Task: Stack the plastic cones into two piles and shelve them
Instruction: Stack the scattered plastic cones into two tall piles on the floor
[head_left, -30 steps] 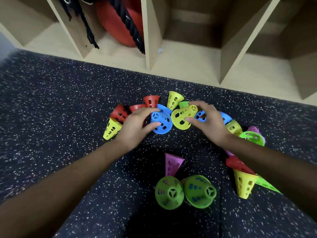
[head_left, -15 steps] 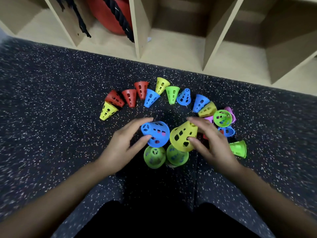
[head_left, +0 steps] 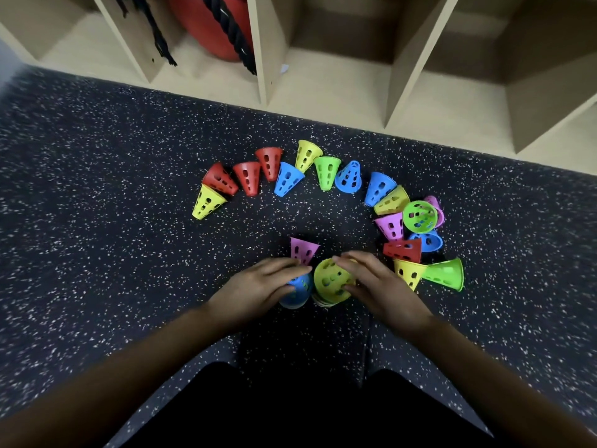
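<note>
Currently, head view: the left hand (head_left: 258, 287) is gripping a blue cone (head_left: 296, 291), fingers curling over its top. The right hand (head_left: 379, 286) is clamping a yellow cone (head_left: 332, 279), fingers over the top and thumb on the near side. Both cones are sitting low on the floor (head_left: 97, 221), side by side and almost touching. A pink cone (head_left: 303, 250) is standing wide end up just behind the fingertips.

Bare floor is lying between the hands and an arc of cones (head_left: 327, 171) curving from left to right beyond them. A tighter cluster (head_left: 420, 216) is crowding just beside the right hand. Wide floor is opening to the left.

The shelf (head_left: 326, 88) edge is running across beyond the arc, its compartments facing the floor. One on the left is holding a red ball (head_left: 206, 24) and rope (head_left: 231, 30).
</note>
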